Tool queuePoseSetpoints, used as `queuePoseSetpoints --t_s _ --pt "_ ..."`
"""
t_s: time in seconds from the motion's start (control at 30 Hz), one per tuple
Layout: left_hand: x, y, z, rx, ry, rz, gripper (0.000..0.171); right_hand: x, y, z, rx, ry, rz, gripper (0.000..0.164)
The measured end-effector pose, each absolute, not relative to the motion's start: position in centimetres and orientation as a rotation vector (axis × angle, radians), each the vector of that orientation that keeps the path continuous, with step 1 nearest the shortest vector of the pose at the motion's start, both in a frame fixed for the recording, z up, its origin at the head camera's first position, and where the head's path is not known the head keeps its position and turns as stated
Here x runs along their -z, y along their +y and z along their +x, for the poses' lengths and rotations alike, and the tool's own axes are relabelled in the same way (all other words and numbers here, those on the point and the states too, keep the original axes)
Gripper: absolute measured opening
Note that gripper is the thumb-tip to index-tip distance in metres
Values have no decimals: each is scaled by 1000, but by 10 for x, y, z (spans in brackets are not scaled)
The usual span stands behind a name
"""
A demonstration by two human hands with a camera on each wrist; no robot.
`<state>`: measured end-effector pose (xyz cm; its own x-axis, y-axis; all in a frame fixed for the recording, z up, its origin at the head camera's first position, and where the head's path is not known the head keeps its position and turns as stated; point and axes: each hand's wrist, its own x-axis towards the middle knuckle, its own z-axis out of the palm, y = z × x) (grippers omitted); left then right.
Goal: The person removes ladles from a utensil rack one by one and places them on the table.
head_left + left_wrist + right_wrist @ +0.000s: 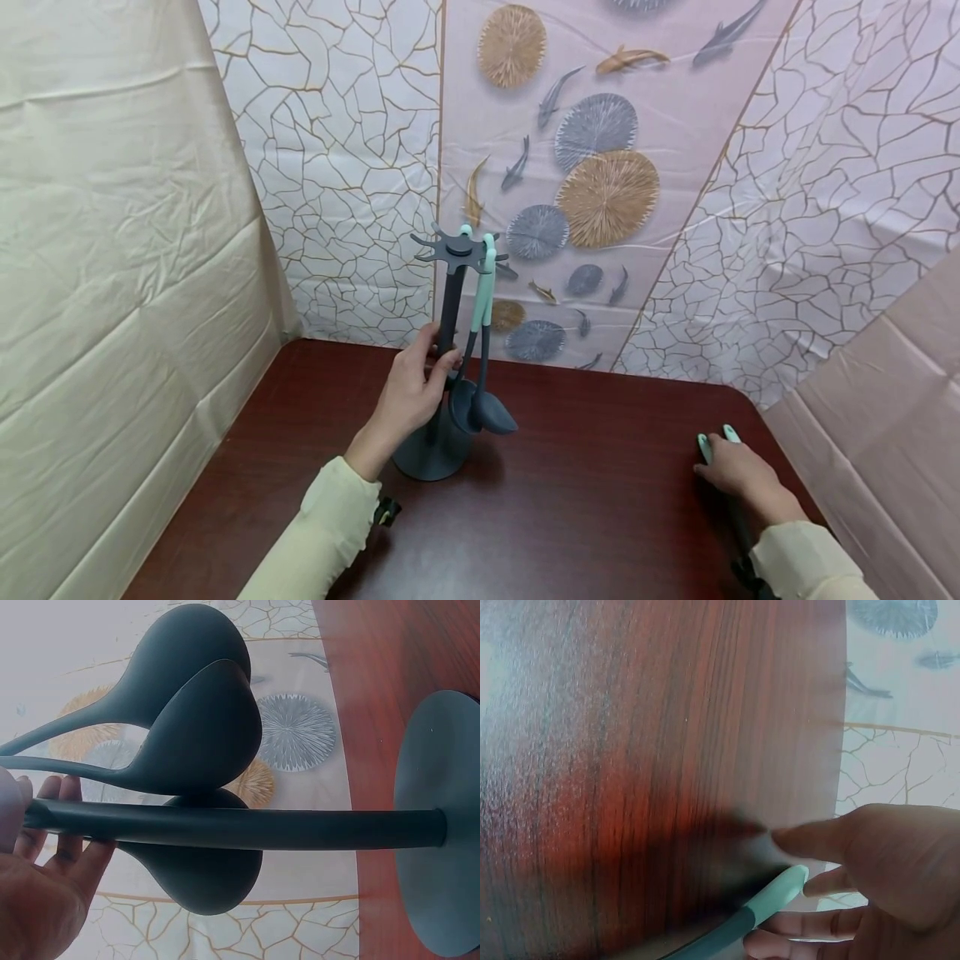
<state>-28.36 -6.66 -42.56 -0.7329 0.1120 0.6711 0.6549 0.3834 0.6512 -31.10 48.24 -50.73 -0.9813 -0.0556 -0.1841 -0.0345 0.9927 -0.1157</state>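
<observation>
My left hand (416, 379) grips the dark post of a utensil stand (452, 312), which stands upright on its round base (431, 454). From its hooked top hang dark ladle-like utensils with mint-green handles (483, 300). The left wrist view shows their rounded heads (202, 731) beside and behind the post. Over at the table's right side, my right hand (742, 471) is at two mint-green handle ends (704, 447). In the right wrist view its fingers lie against one green handle (776, 896), while the thumb stands apart from it. The hand and sleeve hide the utensils' far ends.
The reddish-brown wooden table (585, 483) reaches back to a patterned cloth wall (360, 167). Pale cloth hangs along the left (127, 250) and right sides (885, 400). Several hooks on the stand's top stick outward.
</observation>
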Motion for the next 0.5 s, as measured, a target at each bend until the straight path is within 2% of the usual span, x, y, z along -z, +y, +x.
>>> queuePoseSetpoints --t_s 0.1,0.33,0.5 --pt "425 -67 -283 1343 -2118 -661 28 506 477 -309 173 2950 -98 86" --pt "426 -67 -283 1338 -2130 -649 27 492 457 -300 171 2976 -124 77" --pt "426 -67 -283 1342 -2124 -651 29 485 445 -298 199 2978 -67 84"
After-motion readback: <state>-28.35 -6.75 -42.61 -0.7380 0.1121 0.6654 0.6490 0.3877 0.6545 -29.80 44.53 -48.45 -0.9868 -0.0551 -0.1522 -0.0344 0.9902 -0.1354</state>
